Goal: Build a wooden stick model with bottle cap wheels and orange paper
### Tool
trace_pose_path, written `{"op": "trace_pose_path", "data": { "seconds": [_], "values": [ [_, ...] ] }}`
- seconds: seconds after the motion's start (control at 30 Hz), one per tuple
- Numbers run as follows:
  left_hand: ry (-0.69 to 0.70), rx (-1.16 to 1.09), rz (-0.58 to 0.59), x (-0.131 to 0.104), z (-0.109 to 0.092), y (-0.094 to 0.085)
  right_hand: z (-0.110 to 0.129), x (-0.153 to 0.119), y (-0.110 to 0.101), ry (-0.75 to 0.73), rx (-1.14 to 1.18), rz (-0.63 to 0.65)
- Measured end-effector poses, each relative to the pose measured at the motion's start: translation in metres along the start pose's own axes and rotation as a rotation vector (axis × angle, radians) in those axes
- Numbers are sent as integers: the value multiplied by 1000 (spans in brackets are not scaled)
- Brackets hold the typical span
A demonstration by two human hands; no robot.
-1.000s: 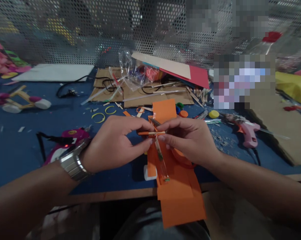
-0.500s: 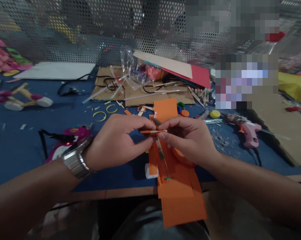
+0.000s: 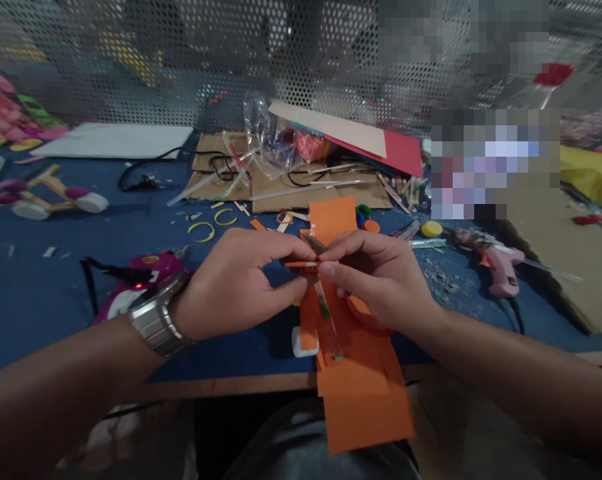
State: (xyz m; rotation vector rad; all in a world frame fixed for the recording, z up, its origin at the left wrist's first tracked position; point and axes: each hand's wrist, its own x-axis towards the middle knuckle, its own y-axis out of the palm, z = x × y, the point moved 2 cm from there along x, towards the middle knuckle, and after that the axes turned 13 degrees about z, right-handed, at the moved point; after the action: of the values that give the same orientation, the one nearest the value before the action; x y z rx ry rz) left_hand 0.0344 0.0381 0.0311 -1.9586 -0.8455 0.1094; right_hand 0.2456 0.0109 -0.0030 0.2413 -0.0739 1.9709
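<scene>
My left hand (image 3: 243, 283), with a metal watch on its wrist, pinches the left part of a small, thin orange strip with a pale wooden-looking edge (image 3: 295, 265). My right hand (image 3: 385, 277) has thumb and fingertips closed on the strip's right end, which they hide. Beneath both hands, long orange paper (image 3: 365, 417) lies over the table's front edge. A clear narrow piece with a green end (image 3: 332, 333) rests on the paper. Just behind the fingertips a grey pointed blade-like piece (image 3: 311, 242) shows. A white round piece (image 3: 305, 342) sits by the paper's left edge.
A purple glue gun (image 3: 155, 267) with a lit red light lies left; a pink glue gun (image 3: 503, 270) lies right, near cardboard (image 3: 555, 267). Bottle caps, including a yellow cap (image 3: 431, 229), and wood scraps lie behind my hands. A perforated metal screen (image 3: 181, 67) stands at the back.
My right thumb has slid slightly left over the strip, covering more of its pale edge. The whole view has shifted a little; both hands keep their pinch.
</scene>
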Motion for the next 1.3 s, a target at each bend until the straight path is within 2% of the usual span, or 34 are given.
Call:
{"op": "trace_pose_path", "data": {
  "seconds": [0.1,0.33,0.5,0.63,0.83,0.97,1.2,1.27,1.3],
  "values": [
    [8,18,-6,0,0,1,-1,-1,-3,-50,-44,28],
    [43,24,-29,1,0,1,6,1,-12,-359,-445,60],
    [60,18,-34,1,1,-1,9,3,-15,-389,-545,116],
    [20,23,-31,1,3,-1,8,5,-16,-445,-661,128],
    [-51,21,-21,2,4,-2,4,8,-16,-333,-734,140],
    [-56,21,-21,3,3,-3,3,8,-18,-333,-735,128],
    [-112,9,-79,2,6,-5,-1,17,-36,-287,-927,57],
    [-127,-2,-93,2,7,-5,-1,17,-37,-295,-1047,121],
    [-129,-8,-99,1,7,-5,-1,16,-36,-303,-1094,198]
  ]
}}
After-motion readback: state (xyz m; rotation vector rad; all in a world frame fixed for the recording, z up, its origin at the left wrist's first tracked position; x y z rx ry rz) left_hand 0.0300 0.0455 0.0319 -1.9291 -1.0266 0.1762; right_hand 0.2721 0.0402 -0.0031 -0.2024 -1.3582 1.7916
